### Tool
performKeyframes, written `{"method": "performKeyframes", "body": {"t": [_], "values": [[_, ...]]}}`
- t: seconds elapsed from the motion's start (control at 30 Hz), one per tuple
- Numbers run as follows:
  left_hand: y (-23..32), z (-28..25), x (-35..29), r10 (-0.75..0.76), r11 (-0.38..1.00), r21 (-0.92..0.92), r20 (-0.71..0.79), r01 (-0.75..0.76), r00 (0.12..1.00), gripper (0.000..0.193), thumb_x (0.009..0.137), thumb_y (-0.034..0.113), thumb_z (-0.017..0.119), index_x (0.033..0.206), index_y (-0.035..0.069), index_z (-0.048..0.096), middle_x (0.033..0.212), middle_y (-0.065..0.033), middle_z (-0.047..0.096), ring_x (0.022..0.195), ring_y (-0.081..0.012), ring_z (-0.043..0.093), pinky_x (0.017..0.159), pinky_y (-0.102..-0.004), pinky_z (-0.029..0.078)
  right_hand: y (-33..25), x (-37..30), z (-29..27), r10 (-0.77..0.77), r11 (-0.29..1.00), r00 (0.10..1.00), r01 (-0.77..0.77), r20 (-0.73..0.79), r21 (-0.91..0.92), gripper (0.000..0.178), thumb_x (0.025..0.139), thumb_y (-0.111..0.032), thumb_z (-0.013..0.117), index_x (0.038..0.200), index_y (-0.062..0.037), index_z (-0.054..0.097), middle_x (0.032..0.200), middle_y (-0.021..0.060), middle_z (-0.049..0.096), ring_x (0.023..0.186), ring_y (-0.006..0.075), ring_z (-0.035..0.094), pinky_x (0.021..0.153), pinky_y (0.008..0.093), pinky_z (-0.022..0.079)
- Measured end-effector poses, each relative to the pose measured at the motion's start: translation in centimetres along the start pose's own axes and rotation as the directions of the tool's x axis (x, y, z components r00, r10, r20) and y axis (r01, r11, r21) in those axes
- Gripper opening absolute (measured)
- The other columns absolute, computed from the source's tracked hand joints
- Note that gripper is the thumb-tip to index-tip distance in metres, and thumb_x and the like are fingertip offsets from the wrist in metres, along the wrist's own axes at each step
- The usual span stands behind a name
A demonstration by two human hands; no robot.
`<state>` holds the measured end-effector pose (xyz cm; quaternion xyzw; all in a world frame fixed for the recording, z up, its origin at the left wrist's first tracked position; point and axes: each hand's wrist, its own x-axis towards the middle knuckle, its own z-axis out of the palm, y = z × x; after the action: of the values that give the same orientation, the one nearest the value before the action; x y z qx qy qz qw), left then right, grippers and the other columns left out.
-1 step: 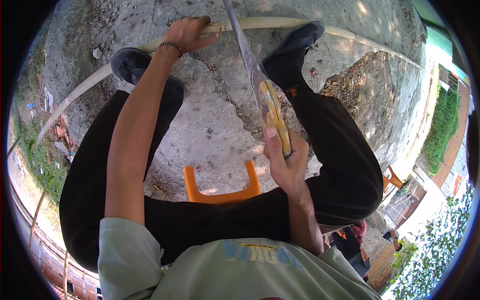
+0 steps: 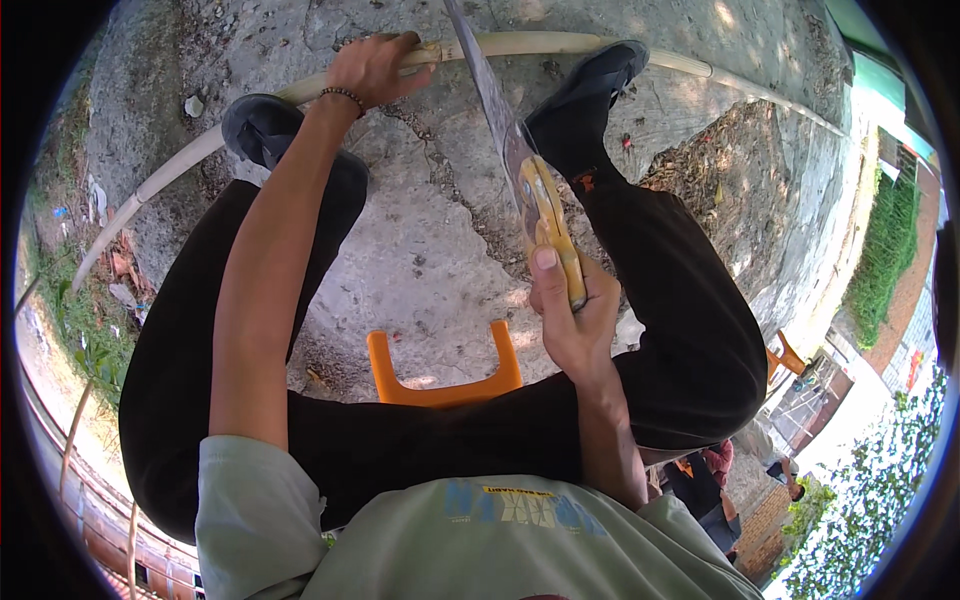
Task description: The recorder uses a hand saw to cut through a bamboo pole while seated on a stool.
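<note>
A long pale bamboo pole [image 2: 540, 44] runs across the far side of the ground, bowed by the lens. My left hand [image 2: 376, 72], with a beaded bracelet at its wrist, grips the pole from above. My right hand [image 2: 575, 310] is closed round the worn yellow handle of a hand saw [image 2: 548, 215], thumb along its top. The saw's grey blade points away from me and crosses the pole just right of my left hand. Its tip runs out of the picture, and I cannot tell how deep its edge sits in the pole.
My dark shoes [image 2: 262, 128] stand near the pole on cracked concrete [image 2: 420, 230]. An orange plastic stool [image 2: 450, 392] shows between my legs. Dry leaves [image 2: 715, 160] lie at right, and people [image 2: 705, 490] are at the lower right. Grass and litter [image 2: 95, 290] border the left.
My right hand and the saw have shifted very slightly away from me. My left hand and the pole look the same.
</note>
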<state>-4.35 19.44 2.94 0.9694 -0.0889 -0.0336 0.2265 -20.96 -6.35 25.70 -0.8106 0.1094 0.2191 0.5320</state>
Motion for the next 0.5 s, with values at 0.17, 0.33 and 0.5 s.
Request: {"method": "performKeyframes", "body": {"t": [0.17,0.33,0.5], "values": [[-0.2,0.5,-0.3,-0.074,0.993,0.092,-0.022,0.075,0.997,0.053,0.087,0.059,0.057,0.11,0.013,0.07,0.086,-0.0181,0.071,0.083,-0.037,0.07,0.076,-0.048,0.056,0.3,1.0,-0.1,0.019,0.999,1.0,-0.018,-0.014,0.029,0.04,0.1,-0.034,0.059,0.077,-0.0013,0.059,0.057,-0.0037,0.047,0.052,0.0031,0.041,0.047,0.024,0.032],[-1.4,1.3,1.1,-0.106,0.992,0.072,0.037,0.103,0.994,0.058,0.088,0.065,0.054,0.108,0.015,0.072,0.09,-0.0165,0.073,0.086,-0.0361,0.07,0.082,-0.0472,0.055,0.6,1.9,0.3,-0.001,0.998,1.0,0.001,0.0,0.056,0.044,0.101,-0.037,0.057,0.074,-0.0023,0.059,0.056,-0.0037,0.047,0.051,0.0033,0.041,0.045,0.0238,0.031],[-1.3,0.1,1.8,-0.07,0.997,-0.004,0.178,0.072,0.982,0.059,0.095,0.06,0.044,0.103,0.009,0.072,0.082,-0.0204,0.07,0.081,-0.0403,0.067,0.076,-0.0505,0.053,0.4,2.6,1.6,-0.002,0.999,1.0,0.002,0.003,0.052,0.045,0.101,-0.038,0.056,0.073,-0.0031,0.058,0.056,-0.0035,0.047,0.051,0.0034,0.041,0.045,0.0238,0.03]]}}
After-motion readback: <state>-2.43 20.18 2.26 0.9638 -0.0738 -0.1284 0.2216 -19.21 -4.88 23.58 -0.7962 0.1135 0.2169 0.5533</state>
